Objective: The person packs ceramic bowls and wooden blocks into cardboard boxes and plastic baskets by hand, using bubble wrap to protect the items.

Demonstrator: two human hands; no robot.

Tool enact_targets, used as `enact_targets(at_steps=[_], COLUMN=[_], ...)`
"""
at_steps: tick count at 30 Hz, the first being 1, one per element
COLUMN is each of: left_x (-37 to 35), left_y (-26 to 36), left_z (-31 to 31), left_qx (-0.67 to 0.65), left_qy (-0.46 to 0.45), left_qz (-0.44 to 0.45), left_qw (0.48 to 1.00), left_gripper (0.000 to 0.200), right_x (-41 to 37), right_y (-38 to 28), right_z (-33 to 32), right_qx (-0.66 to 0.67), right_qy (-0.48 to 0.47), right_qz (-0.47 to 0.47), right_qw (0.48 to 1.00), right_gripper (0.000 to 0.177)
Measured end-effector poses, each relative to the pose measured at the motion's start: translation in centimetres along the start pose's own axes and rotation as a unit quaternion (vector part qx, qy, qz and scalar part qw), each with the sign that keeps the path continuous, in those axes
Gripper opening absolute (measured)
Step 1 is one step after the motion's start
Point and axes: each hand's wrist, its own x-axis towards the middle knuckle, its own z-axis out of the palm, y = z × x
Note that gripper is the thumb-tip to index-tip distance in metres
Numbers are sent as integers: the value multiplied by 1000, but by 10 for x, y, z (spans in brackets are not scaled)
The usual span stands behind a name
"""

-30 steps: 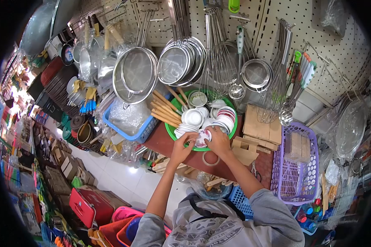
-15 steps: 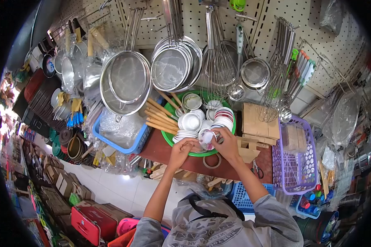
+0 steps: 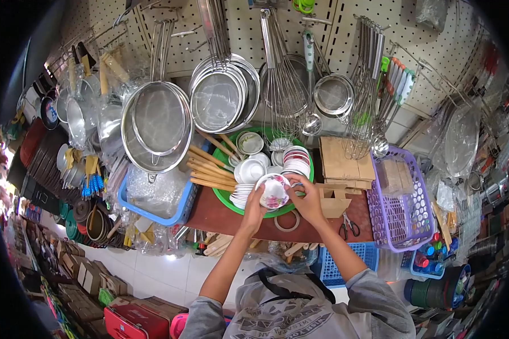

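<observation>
Small white bowl (image 3: 273, 191) with a pink flower print on its inside sits tilted between both hands, its open side facing up toward the camera. It is held just above the near rim of a green basin (image 3: 227, 199). The left hand (image 3: 254, 208) grips it from below and from the left, fingers curled under the wall. The right hand (image 3: 308, 199) pinches the right edge of the rim between thumb and fingertips.

The bowl's underside and foot are covered by the fingers. The print is too small to make out beyond pink blooms with some green. Whether the right hand also holds something tiny cannot be told.

Inside the basin stand stacked white saucers (image 3: 241, 195) and red-rimmed plates (image 3: 296, 158), beside wooden sticks (image 3: 209, 169). A tape roll (image 3: 287, 221) lies on the brown counter (image 3: 209, 213) under the wrists. The fisheye edges fall into black.
</observation>
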Motion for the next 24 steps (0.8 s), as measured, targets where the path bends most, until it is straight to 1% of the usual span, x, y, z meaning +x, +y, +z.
enact_targets(at_steps=[1, 2, 3, 4, 6, 7, 10, 11, 13, 15, 18, 19, 22, 24], left_x=[0, 1, 1, 1, 0, 2, 1, 3, 0, -3, -7, -11, -4, -3], left_y=[2, 4, 3, 4, 8, 9, 18, 20, 29, 34, 28, 34, 23, 17], left_z=[-2, -4, -6, -10, -18, -23, -36, -43, -46, -46, -46, -39, -53, -57], left_qx=[6, 13, 13, 2, -23, -34, -68, -59, -20, 21, 88, 82, 62, 54], left_qy=[17, 34, 51, 48, 44, 34, -22, -58, -109, -159, -108, -118, -103, -91], left_qz=[-6, -12, 7, 14, 29, 44, 17, 0, -61, -121, -152, -147, -144, -143], left_qw=[1000, 999, 999, 999, 998, 998, 997, 997, 992, 980, 978, 979, 982, 984], left_gripper=[44, 44, 45, 45, 45, 45, 46, 48, 50, 52, 51, 49, 49, 49], right_x=[-1, 0, 2, 4, 7, 7, 4, 6, 8, 11, 12, 12, 10, 9], right_y=[-1, -1, -1, 0, 9, 13, 13, 13, 15, 17, 19, 19, 25, 25], right_z=[-3, -4, -4, -5, -7, -7, 2, 4, 7, 6, 2, 1, -2, 0], right_qx=[17, -10, -36, -62, -226, -304, -445, -463, -498, -466, -423, -410, -395, -342], right_qy=[-15, -5, 5, 15, -17, -34, -63, -83, -125, -123, -108, -102, -52, -20], right_qz=[30, 46, 62, 78, 27, 1, 30, 42, 65, 56, 44, 41, -59, -29], right_qw=[999, 999, 997, 995, 974, 952, 893, 881, 855, 874, 898, 906, 915, 939], right_gripper=[27, 23, 21, 19, 21, 22, 30, 31, 34, 35, 33, 32, 26, 25])
